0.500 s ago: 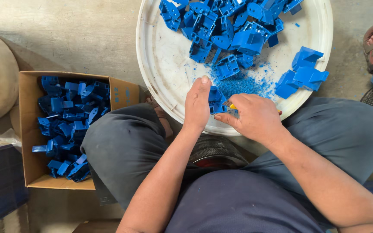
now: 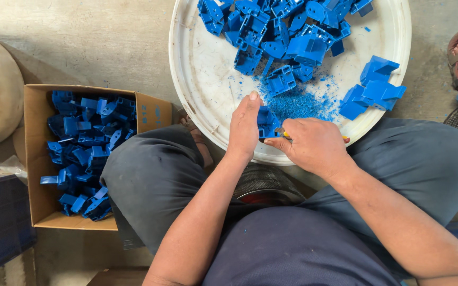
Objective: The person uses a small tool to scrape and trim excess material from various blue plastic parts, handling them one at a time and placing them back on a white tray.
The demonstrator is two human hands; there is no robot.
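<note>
At frame left I see a cardboard box [image 2: 38, 159] of blue parts. At centre, my left hand [image 2: 244, 130] closes on a blue plastic part [image 2: 267, 123] over the near rim of the white tray [image 2: 197, 69]. My right hand [image 2: 314, 145] closes on a small tool [image 2: 284, 135] touching it. Loose parts [image 2: 375, 87] and blue shavings [image 2: 298, 103] lie beyond, unobstructed.

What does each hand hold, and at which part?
Left hand grips a blue plastic part by its side; right hand holds a small tool by its handle.
</note>
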